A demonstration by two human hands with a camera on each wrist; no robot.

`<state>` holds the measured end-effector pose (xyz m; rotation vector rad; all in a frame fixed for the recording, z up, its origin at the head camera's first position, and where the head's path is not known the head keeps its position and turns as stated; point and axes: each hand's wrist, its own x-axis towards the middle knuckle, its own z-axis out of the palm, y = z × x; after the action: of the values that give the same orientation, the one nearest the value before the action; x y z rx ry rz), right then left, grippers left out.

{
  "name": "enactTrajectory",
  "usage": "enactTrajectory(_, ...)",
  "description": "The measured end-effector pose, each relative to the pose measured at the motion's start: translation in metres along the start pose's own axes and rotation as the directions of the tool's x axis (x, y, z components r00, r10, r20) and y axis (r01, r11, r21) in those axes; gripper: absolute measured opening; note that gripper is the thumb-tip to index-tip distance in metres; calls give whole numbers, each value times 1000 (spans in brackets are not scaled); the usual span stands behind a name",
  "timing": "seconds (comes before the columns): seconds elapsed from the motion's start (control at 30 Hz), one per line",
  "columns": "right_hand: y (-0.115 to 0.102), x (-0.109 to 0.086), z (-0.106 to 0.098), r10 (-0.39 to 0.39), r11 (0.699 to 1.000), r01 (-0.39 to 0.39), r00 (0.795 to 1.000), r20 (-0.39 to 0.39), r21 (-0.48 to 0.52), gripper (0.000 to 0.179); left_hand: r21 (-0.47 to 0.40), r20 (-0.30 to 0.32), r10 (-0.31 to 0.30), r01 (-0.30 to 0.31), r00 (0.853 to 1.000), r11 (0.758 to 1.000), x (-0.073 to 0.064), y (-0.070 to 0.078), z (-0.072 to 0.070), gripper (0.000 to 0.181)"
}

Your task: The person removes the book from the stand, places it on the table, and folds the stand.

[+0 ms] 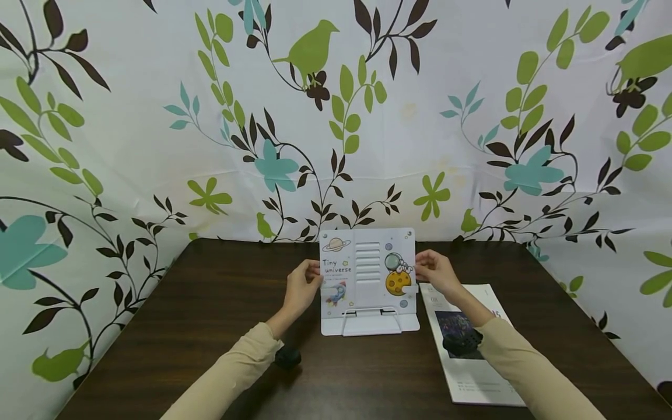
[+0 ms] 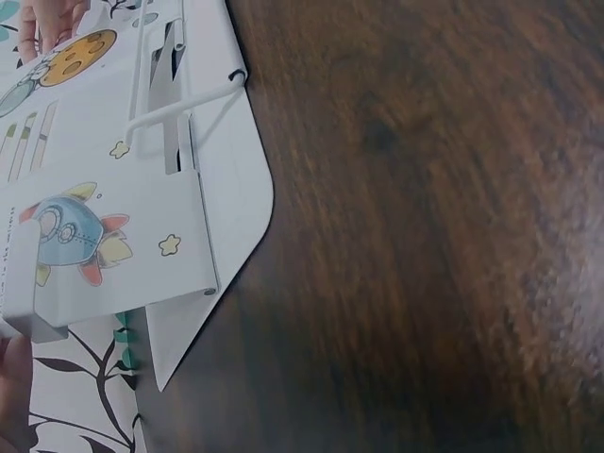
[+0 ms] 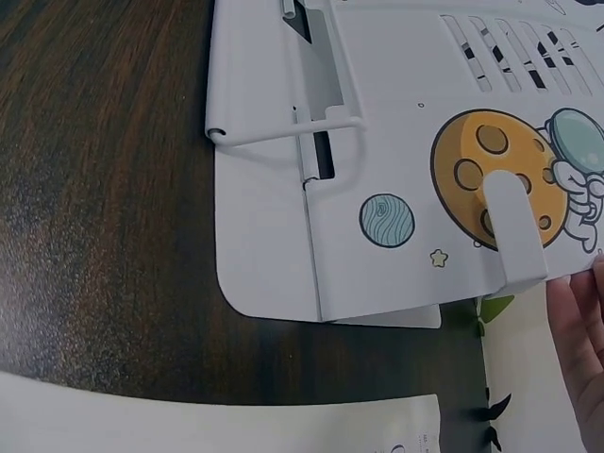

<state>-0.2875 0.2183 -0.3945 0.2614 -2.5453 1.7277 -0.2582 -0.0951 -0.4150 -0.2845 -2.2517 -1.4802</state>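
Note:
A white metal book stand (image 1: 367, 274), printed "Tiny universe" with a rocket, a planet and an astronaut, stands tilted up on the table. Its wire page rest (image 1: 371, 324) lies folded out over the flat base (image 3: 260, 245). My left hand (image 1: 303, 286) grips the panel's left edge, thumb at the side and fingertips partly hidden behind it. On the opposite side my right hand (image 1: 437, 269) pinches the right edge near the astronaut. A small page clip (image 3: 514, 226) folds over the printed moon in the right wrist view, close to the right fingers (image 3: 578, 326).
A white booklet (image 1: 488, 382) with a dark picture lies right of the stand, beneath my right forearm. The dark wooden table (image 1: 210, 309) ends at a leaf-and-bird patterned cloth (image 1: 367, 116) behind. Black wrist cameras (image 1: 287, 357) sit at both sleeves.

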Motion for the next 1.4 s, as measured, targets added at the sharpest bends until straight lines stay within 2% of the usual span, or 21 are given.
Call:
enactTrajectory(0.33,3,6,2,-4,1000,4,1000,-17,-18,19,-22,-22,3,-3,1000,1000,-13,6,-1,21)
enactTrajectory(0.5,6,9,5,31,999,-31,998,-46,-9,21,-45,-29,-2,0,1000,999,-22,5,2,21)
enactTrajectory(0.63,5,10,8,73,997,-72,995,-66,16,22,-65,-35,-21,19,999,998,-27,7,3,21)
enactTrajectory(0.83,6,16,11,83,996,-82,995,-52,28,23,-70,-42,-46,43,998,997,-40,13,1,22)
enactTrajectory(1.1,0,22,14,79,997,-79,997,-21,-19,22,-110,-25,-100,97,995,989,-54,20,1,22)
enactTrajectory(1.2,-3,23,15,75,997,-75,997,-16,-29,22,-143,-12,-130,127,991,982,-58,26,1,24)
enactTrajectory(1.4,-2,27,18,80,996,-81,997,-21,-41,23,-171,5,-139,138,990,976,-67,57,-4,24)
